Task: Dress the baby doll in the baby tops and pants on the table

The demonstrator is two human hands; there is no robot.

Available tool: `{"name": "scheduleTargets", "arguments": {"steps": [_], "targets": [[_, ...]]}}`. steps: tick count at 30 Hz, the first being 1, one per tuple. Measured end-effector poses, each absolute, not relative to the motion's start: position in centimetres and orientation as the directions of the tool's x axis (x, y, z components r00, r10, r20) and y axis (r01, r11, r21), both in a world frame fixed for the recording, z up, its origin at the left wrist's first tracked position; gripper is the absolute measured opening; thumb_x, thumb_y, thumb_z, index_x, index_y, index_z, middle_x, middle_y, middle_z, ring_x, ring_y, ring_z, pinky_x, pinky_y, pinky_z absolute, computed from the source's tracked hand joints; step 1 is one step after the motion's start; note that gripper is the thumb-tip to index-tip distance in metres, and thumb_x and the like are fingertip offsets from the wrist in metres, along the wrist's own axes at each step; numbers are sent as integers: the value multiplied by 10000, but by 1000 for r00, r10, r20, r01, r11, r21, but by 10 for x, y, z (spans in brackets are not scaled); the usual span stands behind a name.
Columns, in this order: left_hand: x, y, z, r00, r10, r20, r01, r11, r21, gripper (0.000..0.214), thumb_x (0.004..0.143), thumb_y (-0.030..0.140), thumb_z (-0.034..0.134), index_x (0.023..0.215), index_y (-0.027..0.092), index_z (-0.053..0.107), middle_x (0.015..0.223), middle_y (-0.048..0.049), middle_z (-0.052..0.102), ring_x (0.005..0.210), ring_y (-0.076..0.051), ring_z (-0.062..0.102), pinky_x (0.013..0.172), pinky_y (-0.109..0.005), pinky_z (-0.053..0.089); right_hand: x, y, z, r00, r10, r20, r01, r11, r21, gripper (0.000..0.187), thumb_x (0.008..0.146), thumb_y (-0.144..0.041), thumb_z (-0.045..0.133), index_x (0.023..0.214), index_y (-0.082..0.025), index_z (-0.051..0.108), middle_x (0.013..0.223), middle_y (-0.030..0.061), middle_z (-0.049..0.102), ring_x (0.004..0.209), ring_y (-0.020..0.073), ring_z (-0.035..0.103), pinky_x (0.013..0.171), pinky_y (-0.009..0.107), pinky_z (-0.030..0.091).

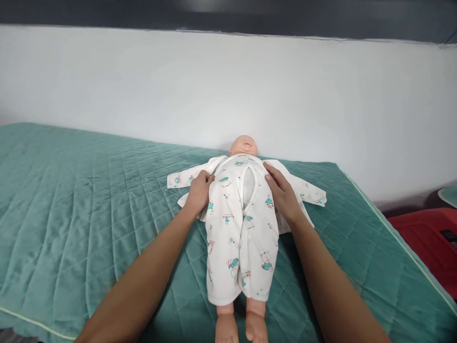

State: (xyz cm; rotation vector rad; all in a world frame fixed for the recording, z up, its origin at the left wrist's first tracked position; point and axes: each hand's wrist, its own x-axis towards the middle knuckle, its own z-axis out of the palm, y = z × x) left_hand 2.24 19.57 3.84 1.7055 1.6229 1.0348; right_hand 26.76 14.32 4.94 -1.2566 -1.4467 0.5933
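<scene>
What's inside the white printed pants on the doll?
The doll's feet emerge at the bottom; something whitish shows through the front opening. The pants hide the rest.

The doll (pixel 243 145) lies on the bedspread (pixel 107 200), the wall (pixel 185 90) behind it.

A green quilt (pixel 89 214), stitched in diamonds and pale-edged, spreads across the lower frame. Behind it stands a white wall (pixel 143 81), with a dark band (pixel 228 14) along the top. At right, a red object (pixel 421 238) sits below a green-topped one (pixel 450 194), cut off by the frame.
</scene>
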Motion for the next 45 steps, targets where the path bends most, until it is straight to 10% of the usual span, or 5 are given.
{"name": "scheduleTargets", "arguments": {"steps": [10,19,30,45], "targets": [[28,190,41,-6,984,180,563,-146,813,137,869,325,485,769,239,446,596,5,474,676,-225,492,709,-342,384,275,201,57,268,888,373,526,190,-829,261,848,-439,602,919,-208,700,1008,63,750,935,227,668,938,414,494],[29,192,37,-8,981,192,539,-157,828,132,884,329,503,788,245,467,599,-13,545,726,-267,574,768,-367,422,291,207,73,63,980,187,625,108,-773,369,845,-549,579,777,-200,678,842,50,728,820,222,608,759,344,468],[16,202,34,33,986,164,826,-119,550,149,972,330,382,943,223,482,720,-95,635,741,-296,623,690,-345,419,282,221,68,281,928,245,774,-68,-630,193,871,-355,526,733,-227,567,849,90,706,818,255,605,804,390,451],[17,199,33,108,973,205,769,-213,603,134,894,232,439,830,221,556,719,-71,645,682,-241,564,690,-331,385,275,218,55,306,880,363,562,140,-815,144,801,-350,572,828,-225,638,945,42,729,926,227,650,890,399,481]]}}
